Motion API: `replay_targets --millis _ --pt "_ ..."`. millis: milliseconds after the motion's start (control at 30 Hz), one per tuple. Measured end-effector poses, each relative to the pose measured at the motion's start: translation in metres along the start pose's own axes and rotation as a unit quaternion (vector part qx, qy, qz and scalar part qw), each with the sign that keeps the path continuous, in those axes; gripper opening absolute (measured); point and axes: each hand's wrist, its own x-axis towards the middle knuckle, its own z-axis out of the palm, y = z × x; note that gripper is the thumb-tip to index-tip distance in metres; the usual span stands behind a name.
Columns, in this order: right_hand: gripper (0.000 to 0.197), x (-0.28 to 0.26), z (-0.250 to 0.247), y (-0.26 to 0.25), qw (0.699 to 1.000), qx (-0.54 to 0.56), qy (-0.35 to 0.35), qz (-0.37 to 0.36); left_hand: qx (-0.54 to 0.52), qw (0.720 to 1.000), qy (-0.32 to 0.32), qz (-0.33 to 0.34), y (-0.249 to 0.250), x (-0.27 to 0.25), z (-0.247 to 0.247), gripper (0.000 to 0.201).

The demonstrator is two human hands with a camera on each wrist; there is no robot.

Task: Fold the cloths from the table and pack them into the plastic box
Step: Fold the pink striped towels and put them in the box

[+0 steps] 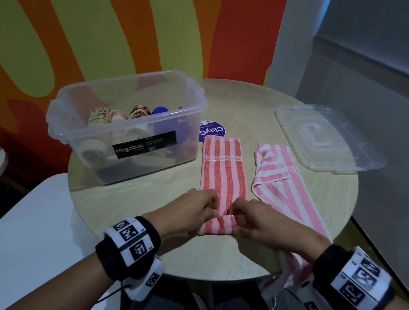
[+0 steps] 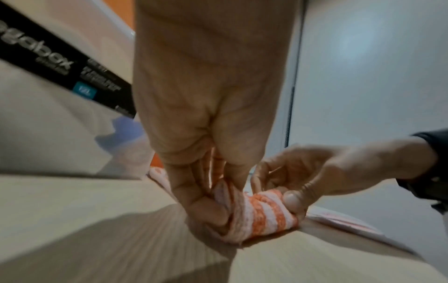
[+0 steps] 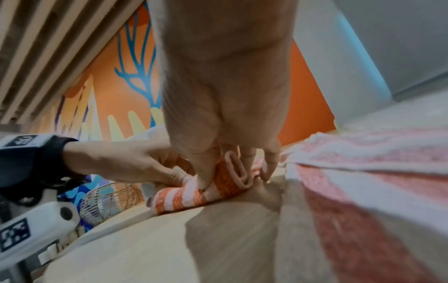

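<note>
While both hands work at the near end of the orange-striped cloth [image 1: 224,172], the head view shows why they sit so close together: the left hand [image 1: 192,210] and right hand [image 1: 254,223] each pinch one side of a small roll [image 1: 219,223] started at that end, likely so it turns evenly away from the person. Beyond the hands the strip lies flat and narrow. Off to the right hand's side a pink-striped cloth [image 1: 283,186] waits, loosely folded, trailing over the table [image 1: 140,224] edge. Beyond the left hand stands the plastic box [image 1: 125,126], open, already holding several rolled cloths; its lid [image 1: 326,137] lies far beyond the right hand.

From the left wrist, fingers [image 2: 203,203] and thumb curl round the roll's end, with the box wall just beside the hand.

From the right wrist, the thumb [image 3: 203,176] presses the roll's top while the fingers tuck behind it, keeping it tight, I judge.
</note>
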Motion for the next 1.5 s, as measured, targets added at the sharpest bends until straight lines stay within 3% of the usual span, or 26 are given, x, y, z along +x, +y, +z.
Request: replay_targets --millis 133,267,367,467,533,600,667,800,900,1000,1100,1233,1333,1433,1500 --pt "0.01 0.009 0.002 0.011 0.995 0.095 0.023 0.02 0.091 0.995 0.047 0.009 0.006 0.0 -0.007 0.019" --pt "0.003 0.012 0.0 0.014 0.993 0.101 0.021 0.059 0.109 0.99 -0.033 0.079 0.01 -0.006 -0.003 0.027" --pt "0.018 0.004 -0.002 0.007 0.999 -0.018 0.03 0.034 0.097 0.991 -0.033 0.086 0.011 -0.001 0.004 0.014" --pt "0.039 -0.002 0.0 0.001 0.991 -0.131 0.029 -0.012 0.048 0.994 -0.051 0.08 0.005 0.01 -0.001 0.025" --pt "0.027 0.001 0.004 0.001 0.986 -0.158 0.037 -0.034 0.014 0.996 -0.064 0.062 0.003 0.013 -0.005 0.038" --pt "0.008 0.006 0.004 0.006 0.991 -0.112 0.058 -0.039 0.014 0.997 -0.063 0.041 0.007 0.013 -0.008 0.04" --pt "0.002 0.011 -0.001 0.013 0.998 -0.009 0.05 -0.023 0.024 0.998 -0.048 0.029 0.01 0.014 -0.009 0.031" --pt "0.008 0.016 -0.009 0.021 0.995 0.092 0.041 0.024 0.044 0.996 -0.08 0.009 0.015 0.018 -0.006 0.019" --pt "0.019 0.013 -0.01 0.021 0.997 0.037 0.065 -0.007 0.046 0.997 -0.063 -0.02 0.013 0.024 -0.003 0.022" --pt "0.032 0.007 -0.002 0.024 0.991 -0.102 0.066 -0.062 0.11 0.993 -0.036 -0.029 0.013 0.026 -0.001 0.023" --pt "0.02 0.007 0.007 0.025 0.978 -0.163 0.104 -0.079 0.172 0.985 0.022 0.006 0.012 0.023 -0.004 0.024" --pt "0.022 0.014 0.009 0.026 0.973 -0.197 0.107 -0.061 0.165 0.984 0.002 0.071 0.014 0.018 -0.006 0.034" --pt "0.015 0.021 -0.005 0.021 0.991 -0.122 0.047 0.002 0.136 0.988 -0.002 0.078 0.015 0.018 -0.008 0.028" --pt "0.016 0.023 -0.014 0.021 0.996 -0.071 0.045 0.011 0.036 0.998 -0.031 0.034 0.01 0.026 -0.01 0.015" --pt "0.029 0.021 -0.014 0.02 0.994 -0.087 0.061 -0.005 0.008 0.999 -0.043 -0.003 0.006 0.03 -0.011 0.013"
